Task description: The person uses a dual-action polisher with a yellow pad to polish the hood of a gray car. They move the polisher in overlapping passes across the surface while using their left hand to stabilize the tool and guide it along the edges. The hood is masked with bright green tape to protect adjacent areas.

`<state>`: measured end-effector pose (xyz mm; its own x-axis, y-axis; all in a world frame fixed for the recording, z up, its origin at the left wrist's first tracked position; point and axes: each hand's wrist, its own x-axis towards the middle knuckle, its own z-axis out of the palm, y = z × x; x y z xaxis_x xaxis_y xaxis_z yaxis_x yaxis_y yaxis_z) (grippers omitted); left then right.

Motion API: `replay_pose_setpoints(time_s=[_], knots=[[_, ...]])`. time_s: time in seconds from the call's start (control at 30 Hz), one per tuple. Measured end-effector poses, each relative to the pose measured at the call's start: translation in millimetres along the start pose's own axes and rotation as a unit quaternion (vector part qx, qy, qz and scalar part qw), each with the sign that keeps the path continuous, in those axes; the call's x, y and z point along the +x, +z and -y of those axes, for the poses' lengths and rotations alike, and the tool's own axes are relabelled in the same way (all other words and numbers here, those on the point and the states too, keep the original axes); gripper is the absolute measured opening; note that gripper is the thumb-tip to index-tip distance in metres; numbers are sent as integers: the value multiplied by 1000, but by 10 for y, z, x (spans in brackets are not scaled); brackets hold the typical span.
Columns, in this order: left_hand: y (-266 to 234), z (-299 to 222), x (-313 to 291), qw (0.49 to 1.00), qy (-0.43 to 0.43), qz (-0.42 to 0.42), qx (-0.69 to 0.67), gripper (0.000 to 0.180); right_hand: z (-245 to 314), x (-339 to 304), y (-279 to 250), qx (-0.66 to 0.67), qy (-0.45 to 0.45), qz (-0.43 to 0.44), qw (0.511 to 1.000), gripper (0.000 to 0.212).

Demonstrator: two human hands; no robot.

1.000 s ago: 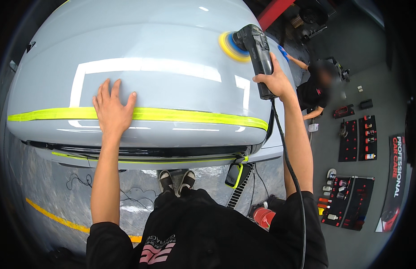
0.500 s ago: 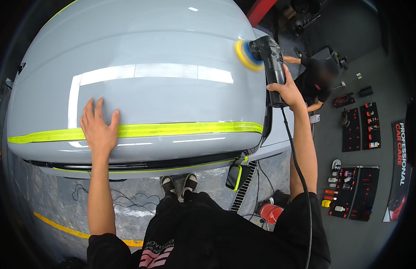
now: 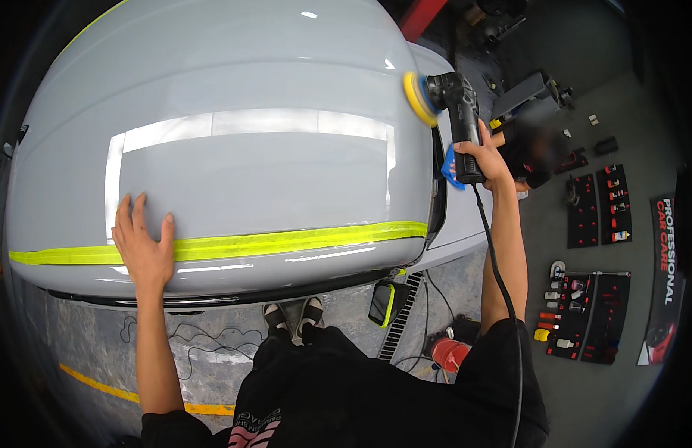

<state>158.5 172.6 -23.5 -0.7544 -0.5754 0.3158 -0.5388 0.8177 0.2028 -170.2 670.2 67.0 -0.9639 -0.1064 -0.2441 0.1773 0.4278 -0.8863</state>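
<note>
My right hand (image 3: 483, 157) is wrapped round the body of a black corded polisher (image 3: 462, 119). Its yellow foam pad (image 3: 418, 99), with a blue backing, is tilted against the right edge of a glossy grey car roof (image 3: 271, 172). The power cord (image 3: 497, 276) trails from the polisher's rear along my right arm. Fingers spread, my left hand (image 3: 146, 246) rests on the near left part of the roof, across a strip of bright yellow-green masking tape (image 3: 301, 241) that runs along the near side.
Beyond the car's right end a co-worker (image 3: 536, 153) bends near a blue cloth (image 3: 453, 167). A taped side mirror (image 3: 383, 302) juts out below the roof. Near my right leg stands a red bucket (image 3: 449, 354). Bottles hang on wall boards (image 3: 607, 317); cables (image 3: 204, 340) lie on the floor.
The polisher has shifted slightly right and down, its pad now more edge-on at the roof's edge. My left hand sits lower in view. The blue cloth has come into sight beside the co-worker.
</note>
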Motion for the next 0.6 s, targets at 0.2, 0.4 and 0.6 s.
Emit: replay_pose_setpoints(time_s=[0.2,0.4,0.6], knots=[[17,-9,13,1000,6,3,0,61,29,423,-133,-10,-3,-1,1000,109],[22,25,0,1000,14,2,18,58,332,706,70,-49,13,-24,998,115],[2,26,-9,1000,14,-2,-5,61,524,842,277,-115,6,-44,992,120]])
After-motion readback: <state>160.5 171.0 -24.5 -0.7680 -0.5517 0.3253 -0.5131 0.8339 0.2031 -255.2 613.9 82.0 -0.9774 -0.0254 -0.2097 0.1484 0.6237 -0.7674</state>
